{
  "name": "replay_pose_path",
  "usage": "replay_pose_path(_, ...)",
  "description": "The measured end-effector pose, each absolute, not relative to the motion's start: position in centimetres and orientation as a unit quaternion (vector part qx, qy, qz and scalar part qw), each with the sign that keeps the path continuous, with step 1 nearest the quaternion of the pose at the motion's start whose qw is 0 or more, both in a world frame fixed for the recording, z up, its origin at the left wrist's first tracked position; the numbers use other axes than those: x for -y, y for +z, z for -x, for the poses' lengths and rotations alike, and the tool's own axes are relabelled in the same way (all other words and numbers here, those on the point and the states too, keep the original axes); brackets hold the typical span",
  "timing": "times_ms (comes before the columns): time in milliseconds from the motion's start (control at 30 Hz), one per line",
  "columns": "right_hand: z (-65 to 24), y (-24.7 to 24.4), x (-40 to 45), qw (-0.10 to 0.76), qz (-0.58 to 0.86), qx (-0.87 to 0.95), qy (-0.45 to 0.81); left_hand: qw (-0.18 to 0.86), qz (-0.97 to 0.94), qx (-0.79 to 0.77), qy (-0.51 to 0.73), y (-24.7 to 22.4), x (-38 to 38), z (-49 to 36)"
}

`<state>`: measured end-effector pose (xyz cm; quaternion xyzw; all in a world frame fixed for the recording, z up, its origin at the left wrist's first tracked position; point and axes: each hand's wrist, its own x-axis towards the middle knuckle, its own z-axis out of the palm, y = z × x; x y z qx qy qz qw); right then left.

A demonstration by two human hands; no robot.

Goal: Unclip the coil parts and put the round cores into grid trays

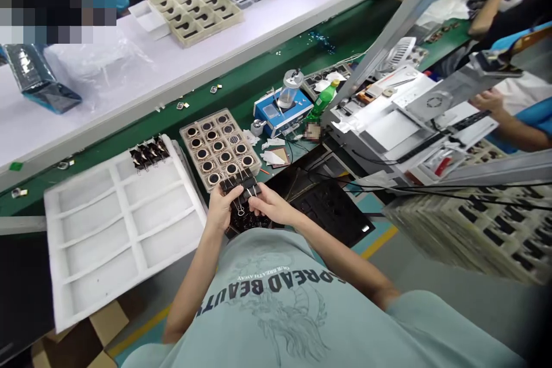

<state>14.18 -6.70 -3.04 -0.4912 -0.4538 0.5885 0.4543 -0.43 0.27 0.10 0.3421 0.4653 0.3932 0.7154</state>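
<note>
Close to my body, my left hand (221, 207) and my right hand (271, 204) pinch black binder clips (249, 185) with wire handles, held side by side. Both hands have their fingers closed on them; whether the clips grip some small part cannot be made out. Just below lies a dark heap of more clips (248, 221), partly hidden by my hands and shirt. Beyond my fingers is a tray of round, black-centred parts (218, 146) in rows. To the left, several clips (149, 153) stand in the far right compartment of a white foam tray (127, 207).
A blue device (276, 118) with a glass jar (291, 89) and a green bottle (323, 100) stand behind the tray. A metal post (401, 23) slants on the right, near a white machine (388, 126) and another person's arm (513, 123). Stacked trays (474, 230) are at lower right.
</note>
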Motion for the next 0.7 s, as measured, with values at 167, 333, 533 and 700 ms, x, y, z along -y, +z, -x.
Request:
replay_pose_path(167, -14.7, -2.9, 7.6, 0.435, 0.524, 0.438, 0.586, 0.659, -0.346, -0.495, 0.449, -0.1, -0.1, -0.7)
replay_pose_path(333, -14.4, -4.5, 8.4, 0.439, 0.475, 0.385, 0.658, 0.656, -0.342, -0.503, 0.446, -0.9, 0.2, -0.6)
replay_pose_path(533, -12.6, -5.1, 8.0, 0.349, 0.508, 0.451, 0.646, 0.664, -0.301, -0.546, 0.413, -2.9, 2.0, -1.0)
replay_pose_path(700, -13.5, -5.5, 9.5, 0.32, 0.515, 0.473, 0.639, 0.654, -0.26, -0.568, 0.426, -3.8, 2.7, -0.8)
